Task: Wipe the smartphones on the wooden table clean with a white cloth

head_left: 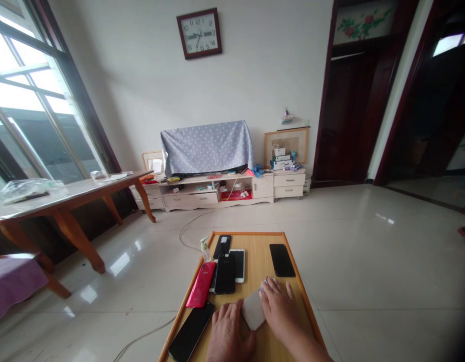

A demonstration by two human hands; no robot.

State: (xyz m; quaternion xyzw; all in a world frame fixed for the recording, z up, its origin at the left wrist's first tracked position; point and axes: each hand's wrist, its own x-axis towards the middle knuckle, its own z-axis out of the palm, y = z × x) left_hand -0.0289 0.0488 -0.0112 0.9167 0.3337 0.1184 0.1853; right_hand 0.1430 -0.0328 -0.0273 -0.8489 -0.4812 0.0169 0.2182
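A small grey cloth (254, 309), apparently folded, lies on the wooden tray table (255, 241) between my two hands. My left hand (228, 329) grips its left edge, with bent fingers and the thumb by its lower corner. Over the cloth's right edge lie the fingers of my right hand (280, 306), holding that side; whatever is under them is hidden. Left of the hands are a black phone (192, 332), a red phone (201, 285) and another black phone (225, 274) resting partly on a white phone (240, 266). One more dark phone (282, 260) lies at the right.
A pump bottle (205, 250) and a dark phone (222, 246) are at the tray table's far left. Beyond, a low white cabinet (195, 199) runs along the wall beneath a covered object (208, 148). A wooden-legged table (72, 231) stands left. A cable (145, 334) crosses the floor.
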